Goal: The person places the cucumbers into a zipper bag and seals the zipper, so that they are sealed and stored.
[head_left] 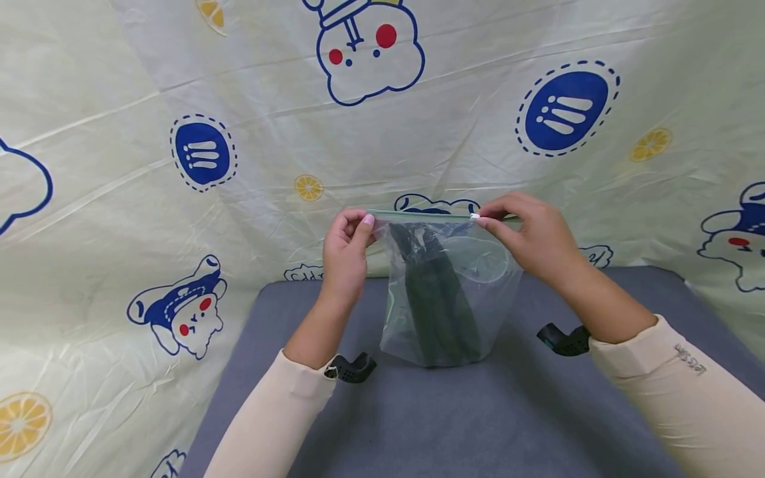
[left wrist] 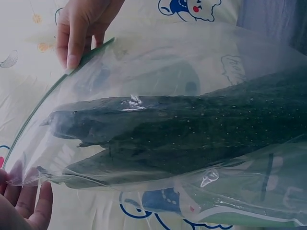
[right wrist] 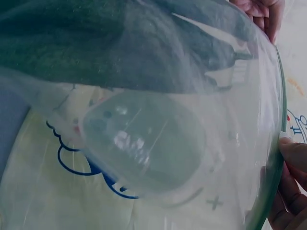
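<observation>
A clear zip bag (head_left: pixel 499 312) stands upright above the grey table, its green zip strip (head_left: pixel 418 216) running along the top. Inside it are dark green cucumbers (head_left: pixel 439 305), their narrow ends towards the zip; the left wrist view shows their bumpy skin (left wrist: pixel 192 120) through the plastic. My left hand (head_left: pixel 346 249) pinches the bag's top left corner between thumb and fingers. At the strip's right part, my right hand (head_left: pixel 534 232) pinches the small white slider (head_left: pixel 475 216). In the right wrist view, the thumb (right wrist: pixel 293 152) presses on that slider.
Under the bag is a grey table (head_left: pixel 430 425). Behind and to the left hangs a pale cloth (head_left: pixel 257 153) printed with cartoon figures and orange slices. Black wrist mounts (head_left: pixel 352 368) stick out below both sleeves.
</observation>
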